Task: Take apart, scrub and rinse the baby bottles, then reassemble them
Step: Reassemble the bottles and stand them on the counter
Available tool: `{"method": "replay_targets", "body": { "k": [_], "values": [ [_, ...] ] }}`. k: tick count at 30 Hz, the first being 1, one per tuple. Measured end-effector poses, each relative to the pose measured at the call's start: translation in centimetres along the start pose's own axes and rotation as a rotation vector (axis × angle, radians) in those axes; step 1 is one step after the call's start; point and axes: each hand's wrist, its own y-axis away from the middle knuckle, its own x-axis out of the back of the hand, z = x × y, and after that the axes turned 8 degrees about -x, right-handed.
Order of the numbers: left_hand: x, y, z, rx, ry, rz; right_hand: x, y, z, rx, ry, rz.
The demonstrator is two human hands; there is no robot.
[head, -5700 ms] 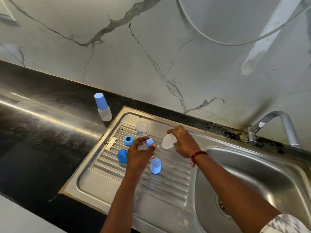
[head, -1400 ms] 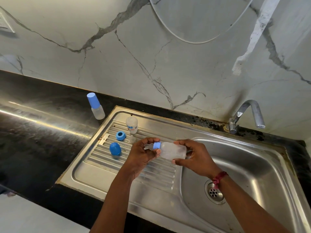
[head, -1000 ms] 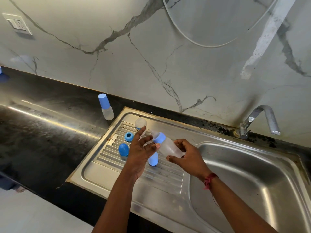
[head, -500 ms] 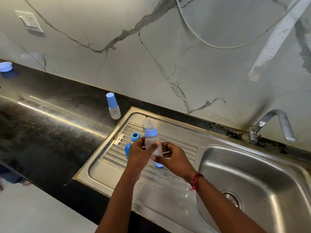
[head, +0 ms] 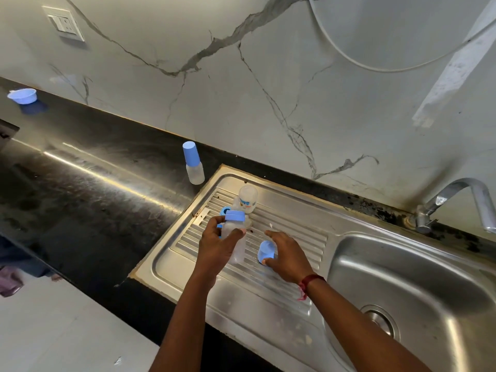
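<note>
The black table [head: 94, 189] carried a capped bottle [head: 193, 167] and a blue bowl [head: 22, 95], its steel drainboard [head: 268, 304] an uncapped bottle [head: 248, 198] and a blue cap [head: 266, 251].

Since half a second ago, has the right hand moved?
Yes. The right hand left the bottle and went toward the basin, to the blue cap.
</note>
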Motion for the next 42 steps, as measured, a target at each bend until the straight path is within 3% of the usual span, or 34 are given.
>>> {"method": "replay_targets", "body": {
  "k": [11, 20, 26, 42],
  "values": [
    [0.6, 0.4, 0.5, -0.018, -0.094, -0.078, -1.1, -0.3, 0.0, -0.031, -0.055, 0.038],
    [-0.1, 1.0, 0.8, -0.041, -0.254, -0.165, 2.7, 1.2, 1.1, -0.267, -0.858, 0.168],
    [-1.8, 1.4, 0.9, -0.138, -0.389, -0.259, 5.5, 2.9, 2.2, -0.273, -1.162, 0.229],
    [-4.9, 1.5, 0.9, -0.247, -0.526, -0.375, 7.4, 4.5, 1.7, -0.213, -1.030, 0.170]
  ]
}}
